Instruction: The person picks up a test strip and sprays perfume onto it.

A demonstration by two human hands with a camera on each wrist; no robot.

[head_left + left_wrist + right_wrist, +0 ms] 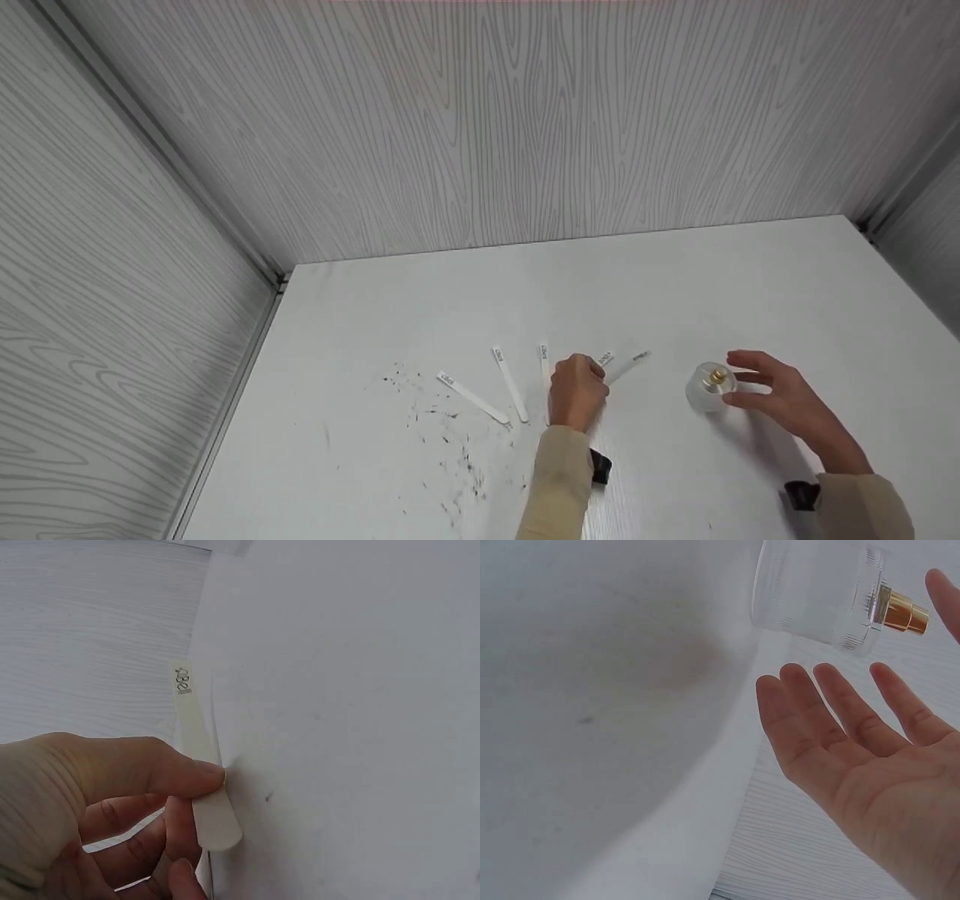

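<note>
The left hand [579,390] pinches a white paper strip [196,727] between its thumb and the fingers under it. The strip has a round end just past the thumb. At its other end is small dark writing [183,681]. It seems to finish in "el", but I cannot read it for sure.

The right hand [776,397] is beside a clear glass perfume bottle [817,592]. Its fingers are spread wide and the thumb is far from them, with the bottle near the gap. The bottle has a shiny gold sprayer [906,617] and thin lines cut in the glass. I can see no words I can read on it. It stands upright on the white tabletop [420,300], nearer the right edge than the left.

More paper strips [510,382] lie near the middle of the tabletop, spread like a fan on both sides of the left hand. Their marked ends point to the far edge, with letters too small to read. Dark specks [466,457] dot the tabletop toward the near edge, left of the left hand. Both arms have tan sleeves [551,480].
</note>
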